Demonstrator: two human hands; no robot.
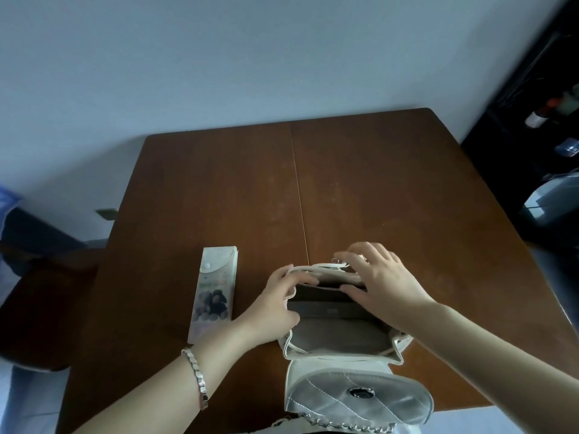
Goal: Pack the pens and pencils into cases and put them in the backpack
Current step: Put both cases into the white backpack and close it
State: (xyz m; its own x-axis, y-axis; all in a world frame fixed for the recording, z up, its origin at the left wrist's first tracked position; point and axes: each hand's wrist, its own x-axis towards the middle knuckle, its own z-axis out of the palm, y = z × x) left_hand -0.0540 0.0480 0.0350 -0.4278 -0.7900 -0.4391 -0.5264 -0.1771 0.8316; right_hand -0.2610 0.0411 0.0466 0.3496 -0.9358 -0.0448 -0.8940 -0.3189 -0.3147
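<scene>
A small white quilted backpack (341, 339) lies on the brown table with its flap (357, 396) folded toward me and its mouth open. My left hand (275, 305) grips the left rim of the opening. My right hand (379, 277) rests over the far rim, fingers curled on the edge, holding the mouth apart. The dark lining shows inside; I cannot tell what lies within. A long flat pencil case (214, 292) with a printed picture and a round snap lies closed on the table, left of the backpack, untouched by either hand.
The wooden table (391, 189) has a seam down its middle. A dark chair (40, 302) stands at the left. A dark shelf with bottles (539, 117) is at the far right. The backpack's chain strap (351, 429) hangs at the near table edge.
</scene>
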